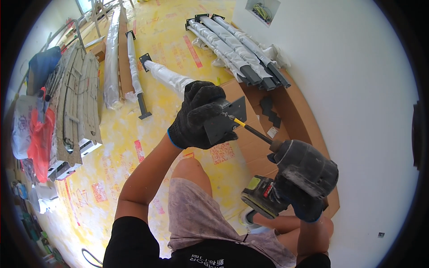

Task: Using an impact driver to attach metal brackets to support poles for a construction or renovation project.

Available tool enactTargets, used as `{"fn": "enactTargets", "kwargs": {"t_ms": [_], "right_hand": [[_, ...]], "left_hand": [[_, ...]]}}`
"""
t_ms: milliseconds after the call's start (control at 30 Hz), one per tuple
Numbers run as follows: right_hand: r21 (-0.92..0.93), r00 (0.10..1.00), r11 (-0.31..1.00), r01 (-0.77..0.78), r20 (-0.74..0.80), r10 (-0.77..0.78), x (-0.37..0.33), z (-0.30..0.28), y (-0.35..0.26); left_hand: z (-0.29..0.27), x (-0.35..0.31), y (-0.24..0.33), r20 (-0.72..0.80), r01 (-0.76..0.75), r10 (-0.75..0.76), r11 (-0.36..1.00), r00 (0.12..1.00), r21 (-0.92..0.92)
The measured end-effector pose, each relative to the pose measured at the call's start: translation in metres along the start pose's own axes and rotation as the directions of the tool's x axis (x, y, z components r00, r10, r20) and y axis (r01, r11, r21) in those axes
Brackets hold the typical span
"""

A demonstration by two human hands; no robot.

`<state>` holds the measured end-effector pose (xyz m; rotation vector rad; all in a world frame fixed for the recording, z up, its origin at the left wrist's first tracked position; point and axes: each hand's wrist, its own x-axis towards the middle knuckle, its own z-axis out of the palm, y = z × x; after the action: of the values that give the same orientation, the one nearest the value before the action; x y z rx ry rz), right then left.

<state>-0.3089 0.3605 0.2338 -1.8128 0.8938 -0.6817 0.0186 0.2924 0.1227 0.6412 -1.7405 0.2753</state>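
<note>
My left hand [199, 115], in a black knit glove, grips the end of a plastic-wrapped metal leg [167, 77] and its dark square end plate [229, 119]. My right hand [300, 200], also gloved, holds a dark cordless drill [298, 172]. The drill's long bit [250, 127], with a yellow band near the tip, touches the plate just beside my left fingers. The wrapped leg runs away up and left from the plate, over the yellow floor.
Several wrapped metal legs [239, 49] lie on brown cardboard [292, 111] by the white wall. More wrapped bars [133, 67] and a stack of slats [76, 102] lie at the left. Bags [33, 129] pile at the far left. My knees are below the drill.
</note>
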Motion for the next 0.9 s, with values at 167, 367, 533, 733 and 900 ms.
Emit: {"fn": "enactTargets", "kwargs": {"t_ms": [167,367,533,733,900], "right_hand": [[0.141,0.992,0.982,-0.124,0.054,0.118,-0.008,-0.005,0.011],[0.061,0.979,0.978,-0.199,0.060,0.195,-0.013,-0.008,0.015],[-0.046,0.993,0.994,-0.098,0.061,0.101,-0.014,-0.012,0.010],[0.026,0.918,0.930,-0.368,0.171,0.358,-0.004,-0.016,-0.017],[-0.089,0.989,0.994,-0.071,0.125,0.081,-0.003,-0.013,-0.022]], "left_hand": [[0.001,0.002,0.002,0.004,-0.003,0.003,1.000,1.000,-0.019],[0.002,0.006,0.003,0.005,-0.029,0.029,0.999,1.000,-0.023],[0.001,0.004,0.005,0.055,-0.014,0.015,1.000,0.998,-0.010],[0.005,0.001,0.002,0.055,-0.031,0.032,0.999,0.998,-0.004],[0.008,0.002,-0.001,0.030,-0.037,0.037,0.999,0.999,-0.009]]}}
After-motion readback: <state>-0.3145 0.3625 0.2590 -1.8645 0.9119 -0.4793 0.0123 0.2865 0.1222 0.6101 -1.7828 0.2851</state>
